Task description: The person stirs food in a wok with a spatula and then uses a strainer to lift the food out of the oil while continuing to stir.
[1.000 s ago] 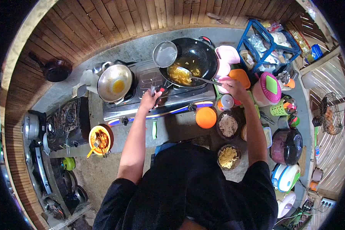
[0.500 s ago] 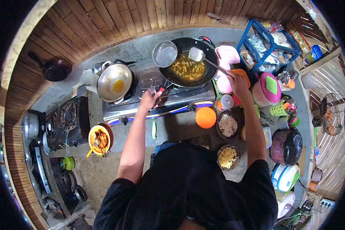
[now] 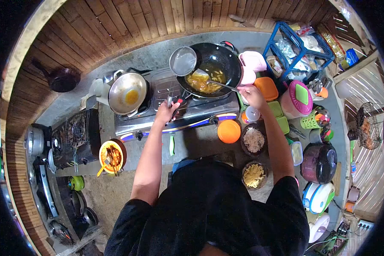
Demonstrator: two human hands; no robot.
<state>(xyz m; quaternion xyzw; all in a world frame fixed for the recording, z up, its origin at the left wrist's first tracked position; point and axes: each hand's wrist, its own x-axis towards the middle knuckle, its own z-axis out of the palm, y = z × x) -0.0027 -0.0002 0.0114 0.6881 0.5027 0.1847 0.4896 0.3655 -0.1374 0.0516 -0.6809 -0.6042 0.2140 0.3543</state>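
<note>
My left hand [image 3: 165, 112] is closed around the thin metal handle of a strainer [image 3: 183, 60]. The wok's black-and-red handle lies against the same hand; whether the fingers also grip it is hard to tell. The strainer's mesh bowl hangs over the left rim of a black wok [image 3: 231, 68]. Inside the wok, yellowish pieces [image 3: 217, 76] sit in bubbling oil. My right hand [image 3: 253, 96] grips the dark handle of a spatula [image 3: 219, 83], whose blade is down in the oil among the pieces.
A pale pan [image 3: 115, 91] with some oil stands on the stove's left [image 3: 158, 121]. In front are an orange lid [image 3: 229, 131] and bowls of shredded food [image 3: 253, 140] and yellow pieces [image 3: 254, 175]. A blue rack [image 3: 277, 32] stands back right, a yellow bowl [image 3: 101, 149] left.
My right hand has moved down and left, lowering the spatula blade from the wok's upper part into the oil. My left hand and the strainer have hardly moved.
</note>
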